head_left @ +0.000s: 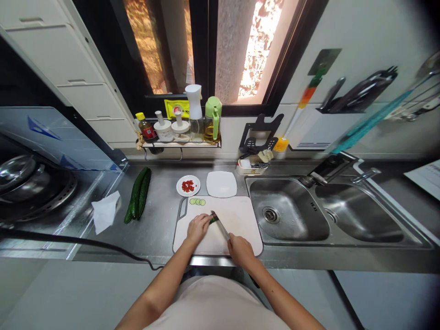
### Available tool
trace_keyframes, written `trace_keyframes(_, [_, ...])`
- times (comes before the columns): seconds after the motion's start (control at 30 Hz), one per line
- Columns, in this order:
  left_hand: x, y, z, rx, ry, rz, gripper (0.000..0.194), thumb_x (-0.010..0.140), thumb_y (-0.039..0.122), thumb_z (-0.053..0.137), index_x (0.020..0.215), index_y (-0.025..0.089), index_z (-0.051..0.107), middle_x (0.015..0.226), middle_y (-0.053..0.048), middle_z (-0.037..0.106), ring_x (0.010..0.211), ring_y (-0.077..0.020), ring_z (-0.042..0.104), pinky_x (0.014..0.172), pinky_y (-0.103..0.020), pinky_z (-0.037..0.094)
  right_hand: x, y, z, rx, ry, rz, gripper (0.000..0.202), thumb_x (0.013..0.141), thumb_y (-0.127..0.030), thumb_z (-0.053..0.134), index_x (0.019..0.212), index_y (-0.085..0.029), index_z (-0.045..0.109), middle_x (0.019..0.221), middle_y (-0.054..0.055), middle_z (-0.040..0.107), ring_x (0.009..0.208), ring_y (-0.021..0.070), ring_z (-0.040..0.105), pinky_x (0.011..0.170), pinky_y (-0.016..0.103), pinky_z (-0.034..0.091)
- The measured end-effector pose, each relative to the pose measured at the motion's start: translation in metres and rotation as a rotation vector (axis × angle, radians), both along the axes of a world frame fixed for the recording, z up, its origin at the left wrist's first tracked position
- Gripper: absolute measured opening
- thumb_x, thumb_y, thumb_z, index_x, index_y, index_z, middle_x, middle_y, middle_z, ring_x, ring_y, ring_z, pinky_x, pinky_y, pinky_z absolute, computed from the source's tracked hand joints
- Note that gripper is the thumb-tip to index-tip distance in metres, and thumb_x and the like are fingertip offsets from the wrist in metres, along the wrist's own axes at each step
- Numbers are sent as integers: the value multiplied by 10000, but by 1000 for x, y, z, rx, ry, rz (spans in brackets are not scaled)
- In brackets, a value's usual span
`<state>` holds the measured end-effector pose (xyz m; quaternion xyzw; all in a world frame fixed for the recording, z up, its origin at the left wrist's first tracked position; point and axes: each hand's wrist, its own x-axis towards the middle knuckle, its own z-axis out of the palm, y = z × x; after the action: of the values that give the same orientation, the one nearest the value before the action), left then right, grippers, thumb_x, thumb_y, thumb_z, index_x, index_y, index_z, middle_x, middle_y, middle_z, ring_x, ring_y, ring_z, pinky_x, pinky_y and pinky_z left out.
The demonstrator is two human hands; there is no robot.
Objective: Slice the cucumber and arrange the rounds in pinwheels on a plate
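On the white cutting board [237, 211], my left hand [198, 228] is closed on a short piece of cucumber [213, 220], mostly covered by the fingers. My right hand [240, 250] grips the handle of a kitchen knife [222, 228]. Its blade slants up and left, with the tip end at the cucumber piece by my left fingertips. Several pale green cucumber slices [197, 201] lie overlapping in a row near the board's upper left. Just behind the board stand a white plate with chopped red pieces [188, 186] and a square white plate [222, 184] with nothing on it.
Two whole cucumbers [138, 195] and a white paper towel [106, 211] lie to the left. A double steel sink [288, 208] adjoins the board's right side. Bottles and jars stand on a wall rack [182, 143]. A black cord [103, 245] crosses the counter's front left.
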<state>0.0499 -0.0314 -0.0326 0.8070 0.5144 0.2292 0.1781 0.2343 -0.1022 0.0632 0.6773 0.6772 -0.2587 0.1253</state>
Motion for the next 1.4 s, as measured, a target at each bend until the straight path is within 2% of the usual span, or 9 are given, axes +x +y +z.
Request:
trace_keyframes(0.73, [-1, 5, 1, -56, -27, -11, 289, 921, 226, 441, 1122, 283, 641, 1047, -18, 654, 949, -146, 572, 870, -280, 458, -11, 24, -2, 36, 25, 22, 297, 905, -171, 344, 1115, -135, 551, 995, 154, 673, 981, 238, 626, 778, 314, 418])
trace_keyframes(1.13, [0, 6, -2, -36, -28, -6, 287, 920, 227, 447, 1120, 290, 644, 1047, -16, 653, 937, -144, 570, 845, -273, 459, 0, 5, -3, 2, 10, 31, 304, 902, -168, 349, 1112, -136, 567, 989, 154, 678, 963, 253, 635, 753, 318, 415])
trace_keyframes(1.4, [0, 7, -3, -26, -32, -10, 298, 907, 201, 455, 1119, 290, 644, 1026, -18, 656, 916, -143, 577, 839, -274, 464, -6, 16, -5, 12, 7, 24, 308, 890, -141, 357, 1106, -134, 576, 1003, 159, 676, 982, 244, 631, 772, 317, 425])
